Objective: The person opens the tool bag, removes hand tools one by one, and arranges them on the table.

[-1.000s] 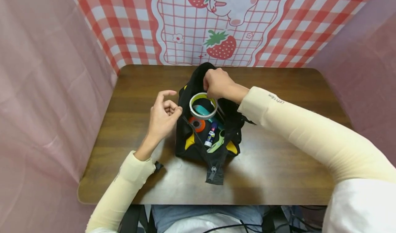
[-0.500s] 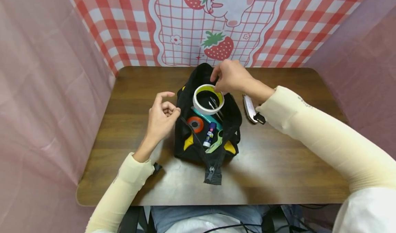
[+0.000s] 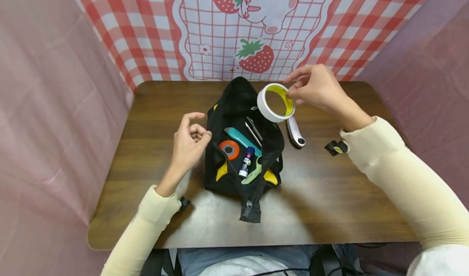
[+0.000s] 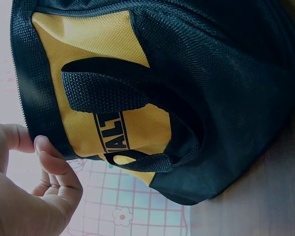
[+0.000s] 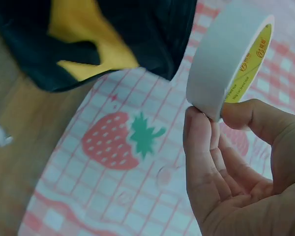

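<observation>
A black and yellow zippered tool bag [image 3: 234,105] stands with its top spread wide. My left hand [image 3: 190,145] pinches the zipper edge of its left side between thumb and finger, as the left wrist view shows up close. Held in my right hand [image 3: 316,86] is a roll of white tape [image 5: 221,59] with a yellow core, its wall pinched between thumb and fingers. The roll hangs in the air over the bag's right rim. Inside the bag lie an orange disc-like roll [image 3: 229,150], a teal-handled tool [image 3: 239,138], a glue stick [image 3: 247,162] and a light green tool [image 3: 253,174].
A white utility knife [image 3: 295,133] lies on the wooden table [image 3: 348,194] right of the bag. Slim metal tools [image 3: 253,129] rest in the bag's right side. Behind the table hangs a red checked cloth [image 3: 146,31] with strawberries.
My right hand has lifted the tape roll out of the bag and carried it up and to the right. The utility knife has come into view. The left hand keeps its hold.
</observation>
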`<state>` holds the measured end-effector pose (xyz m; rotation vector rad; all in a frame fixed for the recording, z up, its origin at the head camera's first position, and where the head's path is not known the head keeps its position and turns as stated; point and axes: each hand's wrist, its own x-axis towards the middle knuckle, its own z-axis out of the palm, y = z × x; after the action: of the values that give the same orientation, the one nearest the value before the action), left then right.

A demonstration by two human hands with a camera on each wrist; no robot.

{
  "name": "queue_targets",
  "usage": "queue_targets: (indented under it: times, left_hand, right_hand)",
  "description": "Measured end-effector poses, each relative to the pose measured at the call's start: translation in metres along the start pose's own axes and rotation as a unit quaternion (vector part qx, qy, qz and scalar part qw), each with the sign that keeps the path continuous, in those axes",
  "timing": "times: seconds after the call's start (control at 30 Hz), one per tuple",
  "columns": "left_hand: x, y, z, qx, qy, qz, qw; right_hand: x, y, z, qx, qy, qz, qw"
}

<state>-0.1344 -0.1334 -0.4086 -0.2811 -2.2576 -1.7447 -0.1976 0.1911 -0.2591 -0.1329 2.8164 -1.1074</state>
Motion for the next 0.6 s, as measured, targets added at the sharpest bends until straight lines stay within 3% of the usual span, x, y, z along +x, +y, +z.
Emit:
queue_targets:
  times: [0.2,0.6]
  left_hand:
    - [0.000,-0.001,0.004,-0.005,-0.004,0.005,1.0000]
    - [0.000,0.003,0.007,-0.015,0.000,-0.003,0.9999]
  right_hand:
    - [-0.011,0.043,-0.011,0.022,0.049,0.036,0.9979]
    - [-0.017,0.122,-0.029,-0.009,0.103,0.068,0.9923]
